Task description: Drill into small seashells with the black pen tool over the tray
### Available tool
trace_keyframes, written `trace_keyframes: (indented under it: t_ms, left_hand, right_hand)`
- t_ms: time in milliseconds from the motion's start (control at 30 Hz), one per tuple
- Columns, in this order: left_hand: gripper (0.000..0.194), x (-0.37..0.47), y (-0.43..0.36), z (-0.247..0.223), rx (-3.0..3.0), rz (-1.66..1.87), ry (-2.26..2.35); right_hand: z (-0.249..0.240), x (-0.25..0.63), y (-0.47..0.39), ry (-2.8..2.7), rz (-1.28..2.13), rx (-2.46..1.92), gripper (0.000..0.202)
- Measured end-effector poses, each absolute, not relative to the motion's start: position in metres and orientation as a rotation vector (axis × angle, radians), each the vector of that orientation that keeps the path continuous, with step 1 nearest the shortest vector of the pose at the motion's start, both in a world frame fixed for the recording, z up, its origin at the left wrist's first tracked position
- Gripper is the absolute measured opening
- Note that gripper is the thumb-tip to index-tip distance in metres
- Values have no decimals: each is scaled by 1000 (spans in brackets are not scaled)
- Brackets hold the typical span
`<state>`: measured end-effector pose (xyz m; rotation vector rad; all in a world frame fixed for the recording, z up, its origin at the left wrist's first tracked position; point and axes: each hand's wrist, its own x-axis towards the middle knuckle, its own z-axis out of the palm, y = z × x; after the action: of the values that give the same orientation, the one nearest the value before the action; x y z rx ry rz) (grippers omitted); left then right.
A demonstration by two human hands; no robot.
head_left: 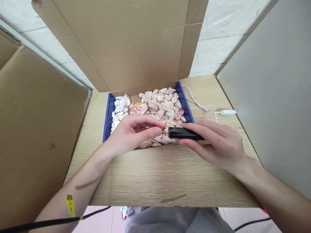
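Observation:
A black mini electric drill [186, 133] with a brass chuck [166, 132] lies level above the shells, its tip pointing left. My right hand [217, 142] is wrapped round the drill's body from the right. At the brass end, my left hand [136, 131] pinches with thumb and forefinger; whether a bit sits between those fingertips is hidden. Below both hands stands a blue-sided box [186, 102] holding many pale seashells [167, 105]. A red-speckled scallop shell [138, 110] lies among them, near the left side.
The box's tall cardboard lid [128, 42] stands upright behind it. A white cable [200, 105] with an inline switch [228, 112] runs on the wooden table [150, 174] at right. Cardboard [36, 123] walls the left side, a grey panel [272, 81] the right. A black cord [55, 221] crosses by my left forearm.

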<state>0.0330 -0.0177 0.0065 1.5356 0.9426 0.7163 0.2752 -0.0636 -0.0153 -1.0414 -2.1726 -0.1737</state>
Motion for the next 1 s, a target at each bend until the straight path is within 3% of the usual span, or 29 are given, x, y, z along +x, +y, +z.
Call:
trace_keyframes:
  t_ms: [833,1000]
  left_hand:
    - [12,32,-13,10,1419,769,1059]
    - [22,30,-13,4,1385,764,1022]
  right_hand:
    - [-14,276,-61,-2122,-138,-1012,31]
    - [-13,277,-62,-2126,-126,-1033,32]
